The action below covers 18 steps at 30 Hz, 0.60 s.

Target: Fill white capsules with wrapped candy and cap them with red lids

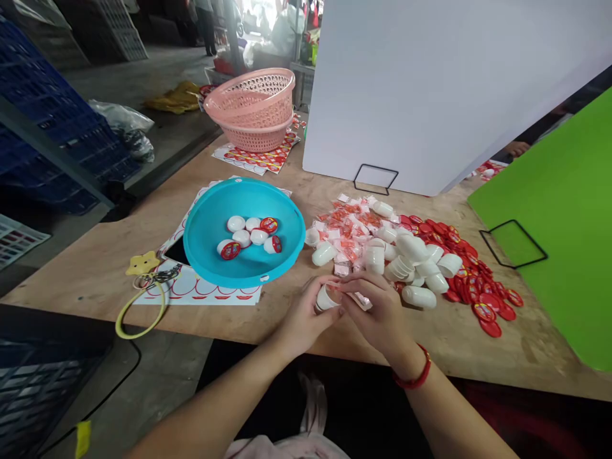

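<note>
My left hand [306,315] is wrapped round a small white plastic cup [327,298], its mouth tilted toward my right hand. At the cup's mouth, the fingers of my right hand [380,315] pinch a small pinkish packet [333,284], partly hidden by the fingers. Just beyond my hands lies a heap of clear packets with orange and pink contents [347,223]. White cups [411,248], some nested, are piled to the right of it. Red printed round lids [471,274] spread farther right.
A blue basin [243,271] with several lidded white cups [241,238] stands at left, over printed sheets [201,293] and a phone. A yellow ring keychain [122,322] lies beside it. Pink baskets [255,121] stand behind. White [406,83] and green [564,255] boards border the table [86,255].
</note>
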Each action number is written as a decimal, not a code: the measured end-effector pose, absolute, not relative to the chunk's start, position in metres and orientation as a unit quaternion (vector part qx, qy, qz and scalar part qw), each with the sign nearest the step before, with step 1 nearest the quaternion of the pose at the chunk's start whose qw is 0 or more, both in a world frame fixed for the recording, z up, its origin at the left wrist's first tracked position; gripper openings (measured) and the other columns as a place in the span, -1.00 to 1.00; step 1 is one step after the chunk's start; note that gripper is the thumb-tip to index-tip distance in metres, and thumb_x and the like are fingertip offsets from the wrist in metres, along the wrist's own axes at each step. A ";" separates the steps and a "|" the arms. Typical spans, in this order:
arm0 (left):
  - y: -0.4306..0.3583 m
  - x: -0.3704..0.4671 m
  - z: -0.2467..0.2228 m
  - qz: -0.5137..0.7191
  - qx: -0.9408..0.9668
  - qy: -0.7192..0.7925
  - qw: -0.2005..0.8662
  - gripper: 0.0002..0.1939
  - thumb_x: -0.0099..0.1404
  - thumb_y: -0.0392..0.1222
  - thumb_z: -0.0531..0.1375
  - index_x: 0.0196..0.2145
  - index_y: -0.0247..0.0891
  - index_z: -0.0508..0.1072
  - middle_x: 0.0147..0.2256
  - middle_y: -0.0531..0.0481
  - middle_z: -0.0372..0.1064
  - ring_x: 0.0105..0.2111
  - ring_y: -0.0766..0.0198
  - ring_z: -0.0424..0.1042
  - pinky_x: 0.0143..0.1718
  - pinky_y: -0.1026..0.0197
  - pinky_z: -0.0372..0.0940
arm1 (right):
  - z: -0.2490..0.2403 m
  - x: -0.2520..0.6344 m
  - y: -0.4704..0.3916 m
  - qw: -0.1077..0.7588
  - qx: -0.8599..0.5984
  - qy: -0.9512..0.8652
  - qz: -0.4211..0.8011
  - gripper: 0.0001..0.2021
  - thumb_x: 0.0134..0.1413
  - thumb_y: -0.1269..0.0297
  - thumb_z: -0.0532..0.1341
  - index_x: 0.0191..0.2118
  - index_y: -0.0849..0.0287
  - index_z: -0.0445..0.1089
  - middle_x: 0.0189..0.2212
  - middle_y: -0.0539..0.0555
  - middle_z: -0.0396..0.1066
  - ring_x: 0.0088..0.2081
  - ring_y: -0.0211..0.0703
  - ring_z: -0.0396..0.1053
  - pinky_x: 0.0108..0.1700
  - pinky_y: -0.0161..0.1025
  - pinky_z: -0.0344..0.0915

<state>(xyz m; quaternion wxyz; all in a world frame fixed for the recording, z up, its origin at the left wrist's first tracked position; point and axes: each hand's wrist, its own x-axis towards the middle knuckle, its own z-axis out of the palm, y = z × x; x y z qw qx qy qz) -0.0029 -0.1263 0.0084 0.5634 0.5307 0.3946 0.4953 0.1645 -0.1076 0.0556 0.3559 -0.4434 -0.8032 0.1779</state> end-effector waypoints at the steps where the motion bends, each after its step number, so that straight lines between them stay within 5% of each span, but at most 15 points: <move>1: -0.127 -0.001 0.007 0.491 0.531 0.395 0.567 -0.59 0.28 -0.11 0.34 0.06 -0.14 0.39 0.04 -0.07 0.43 0.05 0.07 0.41 0.08 0.10 0.27 | 0.059 0.165 -0.108 0.331 -0.435 -0.822 0.161 -0.91 0.25 0.36 0.25 -0.24 0.10 0.53 -0.23 0.11 0.46 -0.18 -0.08 0.42 -0.16 -0.11 0.38; 5: -0.127 0.000 0.000 0.474 0.534 0.408 0.569 -0.56 0.26 -0.11 0.36 0.06 -0.13 0.38 0.02 -0.07 0.44 -0.02 0.09 0.44 0.03 0.12 0.29 | 0.069 0.175 -0.101 0.208 -0.379 -0.886 0.170 -0.81 0.30 0.38 0.17 -0.30 0.13 0.52 -0.18 0.14 0.38 -0.20 -0.11 0.38 -0.17 -0.11 0.36; 8: -0.124 0.000 -0.003 0.495 0.511 0.416 0.566 -0.55 0.26 -0.12 0.35 0.05 -0.13 0.31 -0.03 -0.03 0.42 -0.09 0.17 0.42 -0.04 0.16 0.29 | 0.060 0.183 -0.089 0.282 -0.415 -0.848 0.171 -0.84 0.32 0.31 0.17 -0.20 0.11 0.53 -0.19 0.13 0.38 -0.19 -0.10 0.38 -0.15 -0.12 0.37; 10: -0.123 0.001 -0.005 0.512 0.488 0.411 0.575 -0.54 0.24 -0.13 0.36 0.01 -0.14 0.27 -0.10 0.01 0.39 -0.16 0.22 0.39 -0.10 0.20 0.28 | 0.048 0.185 -0.079 0.303 -0.469 -0.822 0.112 -0.83 0.32 0.29 0.17 -0.15 0.12 0.53 -0.20 0.14 0.40 -0.19 -0.06 0.36 -0.14 -0.08 0.34; 14: -0.121 0.001 -0.007 0.526 0.464 0.392 0.595 -0.57 0.23 -0.11 0.36 -0.07 -0.16 0.25 -0.17 0.03 0.35 -0.20 0.26 0.35 -0.13 0.22 0.26 | 0.027 0.178 -0.066 0.171 -0.525 -0.831 -0.069 -0.86 0.23 0.27 0.26 -0.16 0.10 0.57 -0.17 0.20 0.44 -0.16 0.08 0.28 -0.17 -0.03 0.17; 18: -0.120 -0.002 -0.007 0.544 0.452 0.388 0.591 -0.56 0.22 -0.05 0.38 -0.08 -0.15 0.26 -0.18 0.06 0.28 -0.22 0.27 0.31 -0.16 0.25 0.26 | 0.017 0.175 -0.062 0.113 -0.510 -0.844 -0.124 -0.92 0.21 0.32 0.27 -0.25 0.10 0.55 -0.24 0.16 0.51 -0.16 0.06 0.27 -0.22 -0.08 0.06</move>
